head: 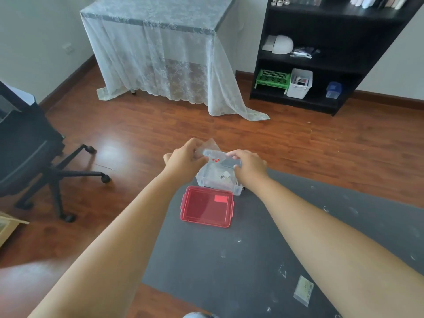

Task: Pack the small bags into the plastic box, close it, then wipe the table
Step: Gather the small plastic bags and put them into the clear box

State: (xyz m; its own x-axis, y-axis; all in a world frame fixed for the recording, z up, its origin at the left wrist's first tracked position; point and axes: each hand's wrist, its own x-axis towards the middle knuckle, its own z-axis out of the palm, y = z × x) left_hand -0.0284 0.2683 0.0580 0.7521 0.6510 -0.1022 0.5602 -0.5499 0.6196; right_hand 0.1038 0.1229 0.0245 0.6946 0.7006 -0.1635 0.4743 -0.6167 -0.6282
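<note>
A clear plastic box (218, 180) stands open at the far corner of the grey table (252, 249). Its red lid (206, 206) lies flat just in front of it. Both hands hover over the box. My left hand (185, 157) pinches the left end of a small clear bag (215, 154) with red marks on it. My right hand (249, 165) holds the same bag at its right end, above the box's opening. Another clear bag (212, 143) sticks up behind my left hand. One more small bag (304, 290) lies flat on the table at the near right.
White specks and smears dot the grey table surface. A black office chair (34, 157) stands on the wooden floor to the left. A lace-covered table (160, 53) and a black shelf unit (321, 53) are at the back of the room.
</note>
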